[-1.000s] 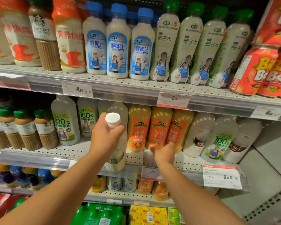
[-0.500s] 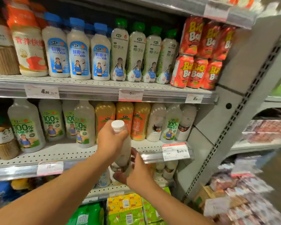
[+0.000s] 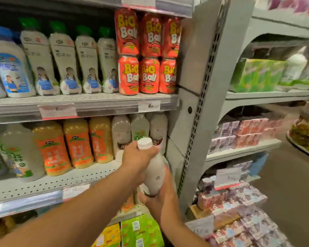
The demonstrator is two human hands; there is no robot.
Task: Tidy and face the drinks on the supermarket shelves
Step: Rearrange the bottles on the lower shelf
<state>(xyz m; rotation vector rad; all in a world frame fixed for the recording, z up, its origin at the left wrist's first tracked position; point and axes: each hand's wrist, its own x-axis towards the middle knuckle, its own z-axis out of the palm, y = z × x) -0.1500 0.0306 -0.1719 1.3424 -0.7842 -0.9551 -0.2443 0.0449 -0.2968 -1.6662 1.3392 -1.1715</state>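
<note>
Far left, upper shelf [image 3: 89, 101]: blue-label bottles [image 3: 11, 68], then a row of green-capped bottles [image 3: 66, 65], then stacked red Big Ball cans [image 3: 146, 52] at the right end. Below, on the perforated middle shelf [image 3: 48, 182]: a clear green-label bottle [image 3: 18, 154], three orange juice bottles [image 3: 77, 143], then pale white bottles [image 3: 137, 129] against the upright. In front of that right end, near, the held white bottle [image 3: 154, 172] is off the shelf, tilted, white cap toward the top. Left hand [image 3: 138, 156] grips its neck and shoulder, fingers curled just under the cap; right hand [image 3: 161, 198] cups the base from below, fingers wrapped up round the lower body. Judged full, so fairly heavy; stiff plastic, smooth sleeve, likely a bit slippery, not fragile. Neck plus base looks the sound hold for turning the label forward. The shelf is flat metal with a price-tag lip [image 3: 57, 112]; the bottle should slide easily, and neighbours stand close, so tipping one is the risk. Right: grey slotted upright [image 3: 202, 104], then an end bay of boxed goods [image 3: 243, 134], blurred; aisle floor [image 3: 284, 175] beyond.
</note>
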